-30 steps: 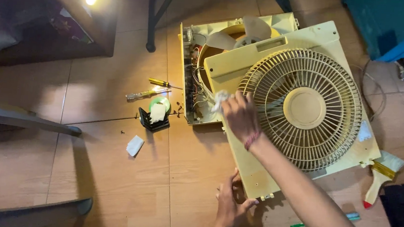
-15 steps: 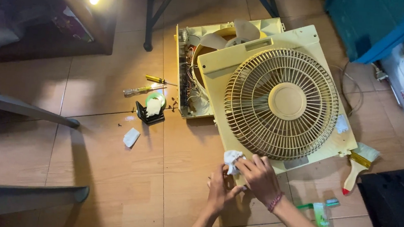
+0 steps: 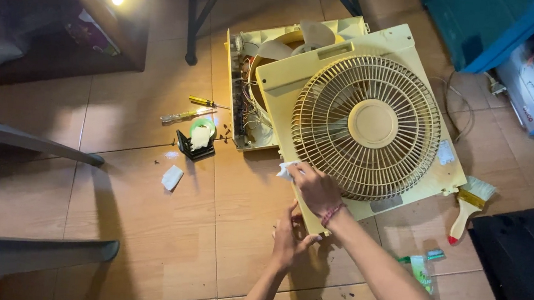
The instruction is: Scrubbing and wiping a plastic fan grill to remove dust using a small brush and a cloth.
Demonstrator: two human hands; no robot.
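The pale yellow square plastic fan cover with its round ribbed grille (image 3: 367, 123) lies tilted on the tan tiled floor (image 3: 138, 222), overlapping the open yellow fan housing (image 3: 256, 85) behind it. The right hand (image 3: 315, 188) clenches a small white cloth (image 3: 287, 169) against the cover's left edge. The left hand (image 3: 289, 237) has its grip closed on the cover's lower left corner. Left of the cover, bare tiles stretch out; a yellow-handled paintbrush (image 3: 468, 206) lies just beside its right edge.

Two screwdrivers (image 3: 196, 108) – one paintbrush (image 3: 468, 206) – one fan grille (image 3: 367, 125)
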